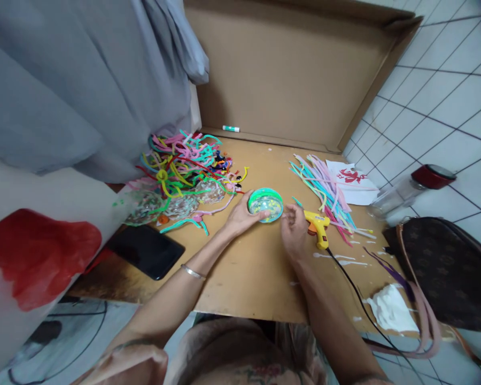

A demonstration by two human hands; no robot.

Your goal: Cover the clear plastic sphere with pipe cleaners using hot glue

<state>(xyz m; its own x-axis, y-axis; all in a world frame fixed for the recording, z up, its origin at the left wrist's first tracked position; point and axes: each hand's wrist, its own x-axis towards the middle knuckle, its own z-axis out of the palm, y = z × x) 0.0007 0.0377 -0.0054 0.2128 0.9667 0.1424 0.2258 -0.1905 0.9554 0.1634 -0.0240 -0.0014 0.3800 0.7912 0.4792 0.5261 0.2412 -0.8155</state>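
My left hand [241,216] grips a small round bowl [265,206], its thumb over the near rim. The bowl has a bright green band inside and yellow and pale patches. Close to its right side is my right hand [294,229], fingers curled together; whether they hold something small I cannot make out. Just right of that hand lies a yellow glue gun [317,222] with an orange trigger and a black cord. A bundle of pastel pipe cleaners [328,184] lies beyond it.
At left are a heap of coloured pipe cleaners [180,160], clear plastic domes [181,206] and a black phone [146,250]. A glue stick [231,129] lies by the cardboard wall [296,75]. At right stand a bottle [401,195], a brown bag [444,272] and crumpled tissue [393,309].
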